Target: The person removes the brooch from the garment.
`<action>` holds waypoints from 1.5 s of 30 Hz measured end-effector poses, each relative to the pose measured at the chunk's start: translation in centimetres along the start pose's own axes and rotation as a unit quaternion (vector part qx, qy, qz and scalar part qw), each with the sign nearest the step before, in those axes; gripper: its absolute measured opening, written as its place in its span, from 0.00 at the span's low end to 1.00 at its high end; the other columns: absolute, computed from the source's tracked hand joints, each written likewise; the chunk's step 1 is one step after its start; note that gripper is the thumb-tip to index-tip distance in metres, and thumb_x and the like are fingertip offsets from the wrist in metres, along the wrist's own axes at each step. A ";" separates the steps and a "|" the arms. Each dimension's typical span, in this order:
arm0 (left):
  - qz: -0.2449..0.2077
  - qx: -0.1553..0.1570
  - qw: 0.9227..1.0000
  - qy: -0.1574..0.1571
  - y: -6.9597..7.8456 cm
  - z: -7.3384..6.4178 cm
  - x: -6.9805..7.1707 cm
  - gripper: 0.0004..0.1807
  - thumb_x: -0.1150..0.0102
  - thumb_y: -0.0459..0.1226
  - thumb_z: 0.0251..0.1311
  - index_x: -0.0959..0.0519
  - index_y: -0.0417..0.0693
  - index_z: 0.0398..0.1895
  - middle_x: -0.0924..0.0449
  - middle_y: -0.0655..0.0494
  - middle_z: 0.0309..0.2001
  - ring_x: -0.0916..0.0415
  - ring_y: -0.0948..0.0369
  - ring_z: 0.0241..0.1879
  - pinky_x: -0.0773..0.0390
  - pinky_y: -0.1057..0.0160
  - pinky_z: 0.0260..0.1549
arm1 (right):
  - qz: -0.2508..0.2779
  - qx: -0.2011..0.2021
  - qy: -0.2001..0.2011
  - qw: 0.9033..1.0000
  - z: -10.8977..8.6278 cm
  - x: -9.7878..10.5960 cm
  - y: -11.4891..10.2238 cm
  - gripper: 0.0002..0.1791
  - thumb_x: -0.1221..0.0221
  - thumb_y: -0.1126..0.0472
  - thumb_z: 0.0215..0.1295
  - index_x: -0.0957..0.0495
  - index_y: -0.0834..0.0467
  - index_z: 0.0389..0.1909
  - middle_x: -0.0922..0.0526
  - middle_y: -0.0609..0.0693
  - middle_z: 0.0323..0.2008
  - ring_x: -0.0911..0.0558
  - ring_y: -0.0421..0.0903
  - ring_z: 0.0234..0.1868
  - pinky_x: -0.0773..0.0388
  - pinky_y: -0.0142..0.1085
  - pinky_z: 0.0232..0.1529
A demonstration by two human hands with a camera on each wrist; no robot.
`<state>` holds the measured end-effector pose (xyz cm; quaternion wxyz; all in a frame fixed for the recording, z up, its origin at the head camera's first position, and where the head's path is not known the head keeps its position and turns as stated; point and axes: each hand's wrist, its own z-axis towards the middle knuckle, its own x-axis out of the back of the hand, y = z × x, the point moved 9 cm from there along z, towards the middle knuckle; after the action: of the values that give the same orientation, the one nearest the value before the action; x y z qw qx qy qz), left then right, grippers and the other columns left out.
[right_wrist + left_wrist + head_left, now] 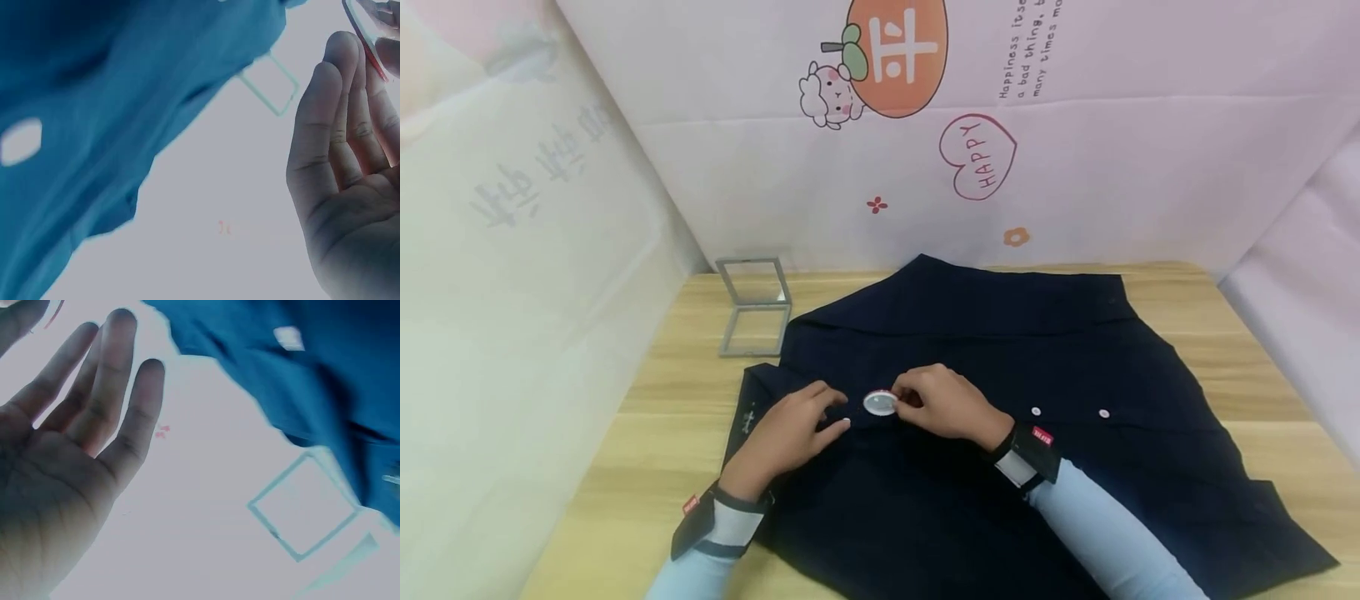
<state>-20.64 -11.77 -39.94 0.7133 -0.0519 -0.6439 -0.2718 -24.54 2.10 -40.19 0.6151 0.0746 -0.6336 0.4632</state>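
Note:
A dark navy shirt (865, 492) lies spread over the table, with white buttons (1036, 411) down its middle. My right hand (951, 402) pinches the edge of a small round badge (880, 403) between thumb and fingers, close over the cloth. The badge has a white rim, a shiny grey inner face and a red outer edge, which also shows in the right wrist view (369, 47). To its left, my left hand (793, 427) hovers at the shirt with loosely bent fingers and holds nothing. A small white spot shows at its thumb tip.
A grey hinged square case (754, 307) stands unfolded at the table's back left. Wood-grain tabletop (632, 467) shows left of the shirt. Printed white cloth (760, 192) hangs behind the table and along both sides.

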 end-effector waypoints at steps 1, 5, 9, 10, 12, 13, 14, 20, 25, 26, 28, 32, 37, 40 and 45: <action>-0.006 -0.003 1.000 0.010 0.4 0.4 0.4 0.15 0.40 0.47 0.54 0.22 0.51 0.43 0.26 0.61 0.37 0.25 0.67 0.29 0.26 0.70 0.28 | 0.003 -0.001 0.010 1.000 -0.1 0.7 0.2 0.02 0.42 0.55 0.59 0.21 0.46 0.31 0.25 0.35 0.26 0.29 0.29 0.23 0.29 0.24 0.23; -0.019 -0.013 0.999 0.043 1.9 1.9 1.7 0.15 0.43 0.47 0.57 0.23 0.53 0.45 0.26 0.62 0.39 0.24 0.66 0.31 0.26 0.71 0.28 | 0.006 -0.003 0.054 0.999 -0.9 3.4 0.6 0.03 0.42 0.56 0.58 0.21 0.49 0.33 0.23 0.38 0.28 0.27 0.29 0.25 0.28 0.25 0.25; -0.049 -0.022 0.996 0.070 3.4 3.2 2.6 0.14 0.44 0.46 0.58 0.24 0.53 0.46 0.26 0.61 0.41 0.24 0.65 0.33 0.25 0.70 0.29 | 0.013 -0.003 0.088 0.996 -1.7 6.0 0.8 0.05 0.42 0.57 0.59 0.21 0.51 0.35 0.22 0.41 0.29 0.27 0.31 0.26 0.28 0.26 0.27; -0.060 -0.027 0.995 0.076 3.7 3.5 2.8 0.14 0.45 0.46 0.58 0.24 0.53 0.46 0.26 0.61 0.42 0.25 0.65 0.34 0.25 0.70 0.29 | 0.017 -0.002 0.096 0.995 -1.9 6.6 0.9 0.05 0.42 0.57 0.59 0.21 0.52 0.35 0.22 0.41 0.29 0.27 0.32 0.26 0.28 0.27 0.26; -0.084 -0.040 0.991 0.093 4.6 4.1 3.2 0.14 0.46 0.45 0.59 0.25 0.53 0.47 0.26 0.61 0.42 0.25 0.66 0.35 0.25 0.70 0.31 | 0.024 -0.001 0.116 0.993 -2.3 7.7 0.9 0.05 0.42 0.58 0.59 0.21 0.52 0.35 0.22 0.41 0.29 0.27 0.33 0.25 0.28 0.27 0.26; -0.096 -0.050 0.989 0.101 5.0 4.4 3.4 0.14 0.46 0.45 0.59 0.25 0.52 0.48 0.26 0.60 0.42 0.26 0.66 0.35 0.25 0.70 0.31 | 0.028 0.001 0.126 0.992 -2.5 8.3 0.9 0.05 0.42 0.58 0.59 0.21 0.53 0.34 0.23 0.41 0.28 0.28 0.33 0.25 0.28 0.28 0.25; -0.110 -0.060 0.986 0.111 5.5 4.7 3.6 0.15 0.46 0.44 0.60 0.25 0.51 0.48 0.26 0.60 0.42 0.26 0.66 0.36 0.25 0.70 0.32 | 0.031 0.002 0.137 0.990 -2.7 8.8 0.9 0.04 0.41 0.59 0.58 0.21 0.53 0.34 0.23 0.41 0.28 0.28 0.33 0.24 0.28 0.28 0.25; -0.223 -0.110 0.954 0.165 7.6 5.9 4.9 0.16 0.47 0.40 0.61 0.26 0.44 0.50 0.24 0.57 0.41 0.26 0.67 0.35 0.23 0.67 0.34 | 0.048 0.007 0.176 0.983 -3.8 10.8 0.7 0.06 0.42 0.59 0.59 0.19 0.55 0.35 0.21 0.42 0.28 0.27 0.33 0.24 0.27 0.28 0.24; -0.271 -0.107 0.937 0.191 8.7 6.5 5.6 0.14 0.49 0.40 0.62 0.25 0.45 0.48 0.23 0.58 0.38 0.26 0.69 0.34 0.23 0.71 0.34 | 0.046 0.001 0.195 0.980 -4.5 11.8 0.9 0.06 0.42 0.59 0.59 0.19 0.55 0.35 0.21 0.42 0.28 0.27 0.34 0.24 0.27 0.28 0.24; -0.276 -0.105 0.936 0.193 8.8 6.7 5.7 0.14 0.49 0.40 0.62 0.25 0.45 0.47 0.23 0.58 0.38 0.26 0.69 0.34 0.23 0.71 0.34 | 0.046 0.001 0.198 0.979 -4.6 12.0 1.0 0.06 0.42 0.59 0.59 0.19 0.55 0.35 0.21 0.42 0.28 0.27 0.34 0.24 0.28 0.28 0.24; -0.289 -0.100 0.932 0.196 9.0 6.9 5.7 0.13 0.48 0.40 0.61 0.24 0.44 0.46 0.22 0.57 0.37 0.26 0.68 0.33 0.23 0.69 0.33 | 0.048 0.000 0.199 0.979 -4.9 12.2 1.0 0.06 0.42 0.59 0.59 0.19 0.55 0.35 0.22 0.42 0.28 0.27 0.34 0.24 0.28 0.28 0.24; -0.315 -0.097 0.926 0.185 9.5 7.5 5.3 0.12 0.45 0.39 0.59 0.21 0.44 0.43 0.21 0.56 0.35 0.25 0.68 0.32 0.22 0.68 0.31 | 0.054 0.003 0.196 0.979 -5.4 12.7 1.0 0.06 0.42 0.59 0.60 0.19 0.55 0.35 0.22 0.42 0.28 0.27 0.34 0.24 0.28 0.28 0.24; -0.334 -0.093 0.922 0.171 10.3 8.0 4.7 0.10 0.43 0.38 0.58 0.20 0.43 0.40 0.20 0.56 0.31 0.25 0.69 0.28 0.23 0.71 0.28 | 0.058 0.005 0.195 0.979 -5.9 13.2 0.8 0.06 0.42 0.60 0.59 0.19 0.55 0.35 0.21 0.42 0.28 0.27 0.34 0.24 0.27 0.28 0.24; -0.352 -0.084 0.916 0.172 11.3 7.9 5.6 0.09 0.43 0.33 0.57 0.21 0.38 0.38 0.20 0.51 0.29 0.23 0.63 0.26 0.23 0.69 0.25 | 0.058 0.008 0.202 0.978 -6.2 13.5 0.8 0.07 0.41 0.59 0.59 0.19 0.55 0.36 0.22 0.42 0.28 0.27 0.34 0.25 0.26 0.28 0.25; -0.387 -0.073 0.900 0.188 12.4 7.6 7.7 0.08 0.43 0.27 0.55 0.22 0.30 0.37 0.20 0.44 0.28 0.21 0.54 0.25 0.22 0.66 0.24 | 0.063 -0.001 0.225 0.972 -6.7 14.6 1.1 0.10 0.41 0.59 0.59 0.21 0.56 0.42 0.22 0.43 0.30 0.25 0.35 0.28 0.25 0.29 0.27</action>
<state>-21.62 -0.55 -27.99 0.6536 0.2014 -0.4454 -0.5778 -23.89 14.19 -29.56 0.7120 -0.0719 -0.4824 0.5052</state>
